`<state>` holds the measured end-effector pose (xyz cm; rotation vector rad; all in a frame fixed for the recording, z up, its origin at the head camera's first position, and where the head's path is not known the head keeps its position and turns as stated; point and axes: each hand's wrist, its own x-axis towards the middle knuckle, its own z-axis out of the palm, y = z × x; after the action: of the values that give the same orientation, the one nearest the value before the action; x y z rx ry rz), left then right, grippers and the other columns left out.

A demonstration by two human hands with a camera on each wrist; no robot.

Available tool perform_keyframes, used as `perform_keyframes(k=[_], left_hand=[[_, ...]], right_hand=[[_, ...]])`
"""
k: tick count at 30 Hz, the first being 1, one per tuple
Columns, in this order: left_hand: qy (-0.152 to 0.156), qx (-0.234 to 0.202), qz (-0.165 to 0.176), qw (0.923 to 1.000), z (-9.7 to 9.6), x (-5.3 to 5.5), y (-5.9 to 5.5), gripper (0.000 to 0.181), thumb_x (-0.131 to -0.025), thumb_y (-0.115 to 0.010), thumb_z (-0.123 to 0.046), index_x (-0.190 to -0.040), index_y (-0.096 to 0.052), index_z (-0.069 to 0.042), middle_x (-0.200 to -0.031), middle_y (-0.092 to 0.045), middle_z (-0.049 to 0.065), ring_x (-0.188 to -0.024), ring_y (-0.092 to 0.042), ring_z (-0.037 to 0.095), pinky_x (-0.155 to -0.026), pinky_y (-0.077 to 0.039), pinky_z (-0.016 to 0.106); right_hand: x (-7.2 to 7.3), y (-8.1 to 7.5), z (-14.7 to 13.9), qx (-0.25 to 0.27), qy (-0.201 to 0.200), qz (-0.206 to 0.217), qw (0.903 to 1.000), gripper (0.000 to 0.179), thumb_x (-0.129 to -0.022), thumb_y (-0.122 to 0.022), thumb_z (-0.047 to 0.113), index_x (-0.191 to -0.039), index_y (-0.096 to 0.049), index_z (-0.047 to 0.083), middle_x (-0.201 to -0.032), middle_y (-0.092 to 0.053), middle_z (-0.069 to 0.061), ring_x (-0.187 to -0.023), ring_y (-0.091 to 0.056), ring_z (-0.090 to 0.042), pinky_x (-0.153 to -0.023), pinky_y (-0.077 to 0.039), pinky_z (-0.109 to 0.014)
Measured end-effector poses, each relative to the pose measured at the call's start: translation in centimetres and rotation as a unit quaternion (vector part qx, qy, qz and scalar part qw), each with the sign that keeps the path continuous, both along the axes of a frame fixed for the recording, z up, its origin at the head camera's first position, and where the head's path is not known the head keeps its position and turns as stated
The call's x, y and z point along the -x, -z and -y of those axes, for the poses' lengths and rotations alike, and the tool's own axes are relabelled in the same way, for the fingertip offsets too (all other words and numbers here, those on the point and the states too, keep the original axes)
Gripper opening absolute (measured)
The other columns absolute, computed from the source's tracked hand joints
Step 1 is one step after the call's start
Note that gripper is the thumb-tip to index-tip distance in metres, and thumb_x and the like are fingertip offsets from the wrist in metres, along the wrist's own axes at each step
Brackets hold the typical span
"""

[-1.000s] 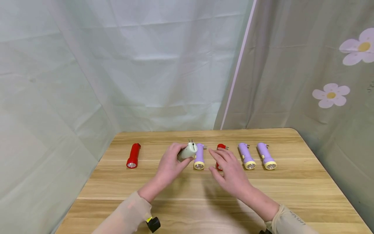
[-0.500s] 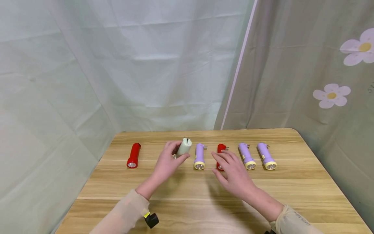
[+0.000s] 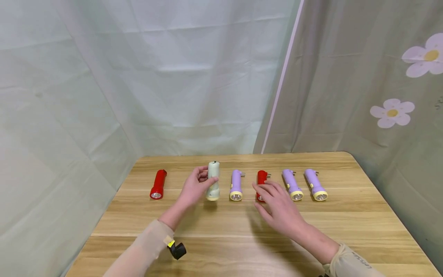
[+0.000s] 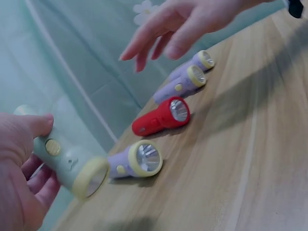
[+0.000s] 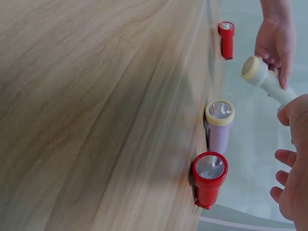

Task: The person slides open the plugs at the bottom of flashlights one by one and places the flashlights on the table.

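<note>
My left hand (image 3: pixel 195 185) grips a pale green flashlight (image 3: pixel 214 181) by its body, thumb on the near side. The flashlight's yellow-rimmed head (image 4: pixel 91 178) points down toward me, above the table. In the left wrist view a yellow switch button (image 4: pixel 53 147) shows beside the thumb. My right hand (image 3: pixel 278 206) hovers with relaxed fingers and holds nothing. It overlaps the lower part of a red flashlight (image 3: pixel 262 177) in the head view. Between the hands lies a purple flashlight (image 3: pixel 236 182) with a yellow rim and prongs at its back end.
Another red flashlight (image 3: pixel 159 184) lies at the left of the wooden table (image 3: pixel 221 246). Two purple flashlights, one (image 3: pixel 292 184) beside the other (image 3: pixel 315 184), lie to the right. Curtains (image 3: pixel 207 77) hang behind the table.
My left hand has moved left with the pale green flashlight and turned it from prongs-up to head-down, its side now showing. My right hand has drifted slightly right and toward me.
</note>
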<state>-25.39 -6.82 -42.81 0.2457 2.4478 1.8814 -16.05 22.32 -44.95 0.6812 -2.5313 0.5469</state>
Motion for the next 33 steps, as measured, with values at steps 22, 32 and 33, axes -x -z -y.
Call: perform_keyframes(k=[22, 32, 33], left_hand=[[0.027, -0.008, 0.155, 0.9876, 0.6, 4.5, 3.6, 0.055, -0.107, -0.055, -0.026, -0.153, -0.041, 0.002, -0.141, -0.053, 0.021, -0.121, -0.056, 0.032, -0.103, -0.048, 0.048], [0.017, 0.048, 0.147, 0.9879, 0.3, 5.6, 4.0, 0.053, -0.107, -0.056, -0.024, -0.149, -0.044, 0.006, -0.14, -0.054, 0.024, -0.121, -0.056, 0.032, -0.102, -0.049, 0.045], [0.015, 0.052, 0.146, 0.9878, 0.3, 5.6, 4.0, 0.053, -0.107, -0.056, -0.024, -0.149, -0.045, 0.006, -0.14, -0.054, 0.024, -0.122, -0.056, 0.032, -0.103, -0.048, 0.045]], right_hand=[[-0.3, 2.1, -2.5, -0.158, -0.062, -0.031, 0.9851, 0.064, -0.09, -0.077, 0.034, -0.147, -0.056, 0.013, -0.137, -0.062, -0.009, -0.133, -0.05, -0.037, -0.111, -0.036, -0.058], [-0.5, 2.4, -2.9, -0.156, -0.07, -0.012, 0.9851, 0.067, -0.091, -0.077, 0.034, -0.15, -0.053, 0.015, -0.14, -0.06, -0.007, -0.137, -0.046, -0.037, -0.116, -0.03, -0.056], [-0.5, 2.4, -2.9, -0.156, -0.071, -0.012, 0.9851, 0.067, -0.091, -0.077, 0.034, -0.15, -0.053, 0.014, -0.14, -0.06, -0.007, -0.137, -0.046, -0.037, -0.116, -0.03, -0.055]])
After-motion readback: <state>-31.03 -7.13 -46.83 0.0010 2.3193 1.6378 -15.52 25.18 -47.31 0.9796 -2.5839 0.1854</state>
